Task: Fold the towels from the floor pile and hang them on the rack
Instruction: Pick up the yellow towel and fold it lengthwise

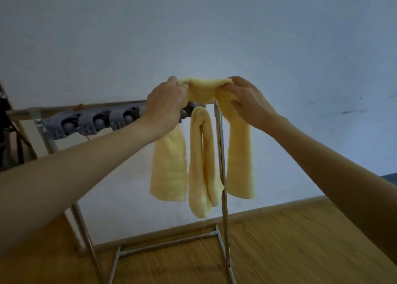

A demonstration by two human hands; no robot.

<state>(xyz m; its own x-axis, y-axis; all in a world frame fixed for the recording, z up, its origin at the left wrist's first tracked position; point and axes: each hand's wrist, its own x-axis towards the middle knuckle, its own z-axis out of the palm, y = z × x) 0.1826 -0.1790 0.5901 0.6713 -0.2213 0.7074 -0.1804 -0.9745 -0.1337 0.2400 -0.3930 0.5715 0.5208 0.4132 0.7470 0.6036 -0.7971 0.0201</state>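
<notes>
Pale yellow towels (204, 154) (faintly ribbed), silver rack (221, 154), grey clips (96, 121), wood-grain floor (300, 240)

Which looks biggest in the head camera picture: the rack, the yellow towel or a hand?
1. Rack: spans most of the picture.
2. Yellow towel.
3. Left hand and right hand: they look alike, so a tie.

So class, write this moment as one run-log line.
step: hanging | left hand: grips yellow towel | right hand: grips same towel | towel: held above rack bar, ends dangling | second towel: already hung
</notes>
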